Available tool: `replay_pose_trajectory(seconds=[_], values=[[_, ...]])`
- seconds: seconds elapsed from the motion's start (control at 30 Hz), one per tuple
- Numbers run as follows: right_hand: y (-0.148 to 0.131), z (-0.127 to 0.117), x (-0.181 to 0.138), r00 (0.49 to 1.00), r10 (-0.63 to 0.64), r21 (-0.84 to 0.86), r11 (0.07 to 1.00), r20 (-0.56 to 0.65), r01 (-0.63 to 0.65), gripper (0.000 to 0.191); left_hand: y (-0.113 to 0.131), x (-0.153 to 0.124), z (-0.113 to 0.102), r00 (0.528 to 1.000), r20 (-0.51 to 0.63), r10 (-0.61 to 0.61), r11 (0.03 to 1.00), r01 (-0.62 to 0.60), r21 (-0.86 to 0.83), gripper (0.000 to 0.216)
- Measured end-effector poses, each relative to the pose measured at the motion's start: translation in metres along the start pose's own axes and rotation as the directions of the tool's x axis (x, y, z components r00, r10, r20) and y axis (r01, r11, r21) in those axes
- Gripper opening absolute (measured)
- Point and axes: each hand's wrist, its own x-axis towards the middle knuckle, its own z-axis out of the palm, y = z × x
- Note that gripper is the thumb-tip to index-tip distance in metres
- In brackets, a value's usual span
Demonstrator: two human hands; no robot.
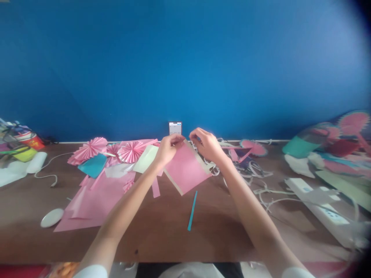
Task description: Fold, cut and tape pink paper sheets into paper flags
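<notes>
A square sheet of pink paper (187, 170) is held up at an angle over the table, with one corner at the top and pale strips along two of its edges. My left hand (169, 150) pinches the sheet near its top corner between thumb and fingers. Just right of that corner, my right hand (205, 143) has its fingers bent and pressed together; what lies between them is too small to make out. Below the sheet, a thin blue paper strip (192, 211) lies on the brown table (162, 235).
Pleated pink paper fans (130, 151), a teal paper piece (92, 165) and large pink sheets (101, 200) lie to the left, beside a white oval object (52, 217). A phone (175, 128) leans against the blue wall. Rightward are curled white strips (253, 170) and a power strip (321, 206).
</notes>
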Motion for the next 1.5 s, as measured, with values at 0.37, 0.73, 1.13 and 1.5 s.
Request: replay_pose_trajectory(seconds=[0.37,0.73,1.13,1.5], values=[[-0.001,-0.001,-0.001,0.998,-0.033,-0.053,0.998,0.055,0.036,0.012,0.001,-0.002,0.006,1.000,0.021,-0.020,1.000,0.020,0.015,0.025],[0.005,0.006,-0.002,0.983,-0.043,-0.169,0.983,0.177,0.074,0.014,0.004,-0.003,0.007,0.997,-0.058,-0.058,0.998,0.060,0.020,0.023],[0.002,0.013,-0.001,0.989,-0.109,-0.184,0.975,0.097,0.125,0.018,0.005,-0.003,-0.003,0.991,-0.039,-0.129,0.987,0.125,-0.097,0.028],[0.004,0.019,-0.002,0.987,-0.149,-0.250,0.955,0.061,0.160,0.022,0.007,-0.002,-0.007,0.986,-0.022,-0.165,0.969,0.158,-0.191,0.029]])
